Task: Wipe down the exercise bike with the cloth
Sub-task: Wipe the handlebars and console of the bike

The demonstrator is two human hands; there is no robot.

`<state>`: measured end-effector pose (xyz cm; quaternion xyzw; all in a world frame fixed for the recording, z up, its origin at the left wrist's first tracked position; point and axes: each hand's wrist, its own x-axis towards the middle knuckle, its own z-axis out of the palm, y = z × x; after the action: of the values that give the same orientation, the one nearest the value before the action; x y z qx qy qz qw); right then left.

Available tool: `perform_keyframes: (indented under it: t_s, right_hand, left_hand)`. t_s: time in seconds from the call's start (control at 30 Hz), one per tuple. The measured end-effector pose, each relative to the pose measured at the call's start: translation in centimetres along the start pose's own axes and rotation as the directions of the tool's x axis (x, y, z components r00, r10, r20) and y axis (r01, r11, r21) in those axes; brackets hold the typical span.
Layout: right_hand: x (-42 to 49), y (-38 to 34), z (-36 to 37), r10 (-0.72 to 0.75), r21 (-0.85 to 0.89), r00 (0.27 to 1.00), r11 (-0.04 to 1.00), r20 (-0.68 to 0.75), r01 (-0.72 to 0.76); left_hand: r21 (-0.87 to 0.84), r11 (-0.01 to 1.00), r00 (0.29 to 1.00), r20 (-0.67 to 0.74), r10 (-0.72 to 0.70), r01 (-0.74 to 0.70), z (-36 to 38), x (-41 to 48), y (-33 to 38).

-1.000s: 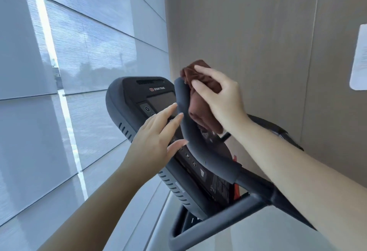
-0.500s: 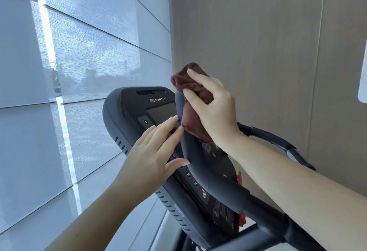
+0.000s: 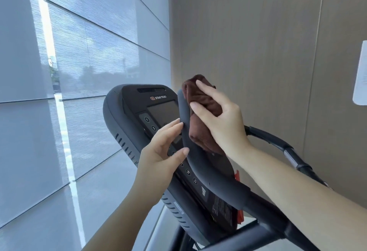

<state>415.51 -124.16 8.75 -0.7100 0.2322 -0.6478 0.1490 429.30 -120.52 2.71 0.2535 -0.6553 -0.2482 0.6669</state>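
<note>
Two hands are on the exercise bike [image 3: 127, 119], and nearest to me are my forearms, reaching up from the bottom of the view. My left hand [image 3: 158, 151] is loose, fingers spread a little and thumb out, with the fingertips resting against the near side of the padded handlebar [image 3: 200, 167] and holding nothing; I judge it is only steadying the bar. My right hand [image 3: 220, 125] is across the bar from it, fingers pressed flat onto the brown cloth [image 3: 200, 102]. The cloth is bunched between my palm and the far side of the upper part of the handlebar, with a fold sticking out above my fingertips near the bar's tip and another hanging down below my palm.

Just behind the bar is the console [image 3: 156, 111], with its dark screen, a row of round numbered buttons running down beside the bar, and a vented shell. Further right, the other handlebar [image 3: 286, 147] curves away toward the wall [image 3: 258, 42], where a sheet of paper [image 3: 360, 74] hangs. To the left is a big shaded window [image 3: 79, 52].

I judge the job as only partly done: the cloth is working the top of this one bar. I cannot tell whether the console, the lower bar, or the other handlebar are wiped yet, and the seat and frame are out of view.
</note>
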Motion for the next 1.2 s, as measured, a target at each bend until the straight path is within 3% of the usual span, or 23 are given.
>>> perform_keyframes:
  t_s: [0.13, 0.2, 0.3, 0.37, 0.4, 0.47, 0.57, 0.67, 0.87, 1.1, 1.2]
  right_hand:
    - [-5.0, 1.0, -2.6, 0.009, -0.178, 0.976, 0.984, 0.216, 0.03]
    - [-5.1, 0.9, -3.0, 0.015, -0.238, 0.972, 0.97, 0.233, 0.042]
    - [-2.5, -0.4, -0.9, 0.022, -0.192, 0.999, 0.981, 0.039, -0.014]
    - [-0.1, -1.3, 0.8, -0.019, -0.186, 0.993, 0.982, -0.12, -0.004]
    - [0.6, -1.6, 1.3, -0.05, -0.202, 0.985, 0.979, -0.166, 0.015]
    - [0.4, -1.8, 1.7, -0.065, -0.253, 0.983, 0.967, -0.171, 0.019]
    - [-4.3, -1.3, 1.4, -0.091, -0.428, 0.99, 0.903, -0.105, 0.038]
    - [-6.5, -1.1, 1.4, -0.123, -0.547, 0.988, 0.836, -0.097, 0.05]
    - [-0.9, -2.2, 3.6, -0.141, -0.497, 0.952, 0.867, -0.273, -0.014]
    - [-8.0, -1.9, 2.0, -0.198, -0.714, 0.977, 0.695, -0.079, 0.083]
    - [-3.9, -2.0, 2.5, -0.131, -0.59, 0.971, 0.807, -0.197, -0.011]
  left_hand:
    - [-0.117, 0.991, 0.998, 0.011, -0.062, 0.063, 0.0, 0.0, -0.6]
    - [-0.156, 0.983, 0.996, 0.026, -0.09, 0.093, -0.1, 0.0, -0.8]
    - [-0.213, 0.966, 0.988, 0.062, -0.139, 0.149, -0.7, 0.1, -0.9]
    - [0.043, 0.999, 0.999, 0.033, -0.023, 0.021, -1.8, 0.4, -1.0]
    - [0.294, 0.95, 0.994, 0.061, 0.092, -0.106, -2.6, 0.6, -1.3]
    - [0.679, 0.664, 0.948, 0.187, 0.256, -0.313, -4.5, 1.4, -2.4]
    - [0.831, 0.376, 0.907, 0.324, 0.27, -0.409, -7.2, 2.3, -4.1]
    - [0.855, 0.212, 0.869, 0.414, 0.27, -0.473, -8.7, 2.8, -5.2]
    - [0.811, 0.171, 0.808, 0.486, 0.334, -0.559, -9.3, 3.6, -6.2]
    - [0.801, 0.161, 0.777, 0.477, 0.412, -0.577, -8.9, 3.7, -7.0]
    - [0.796, 0.121, 0.752, 0.493, 0.438, -0.593, -9.1, 3.9, -7.4]
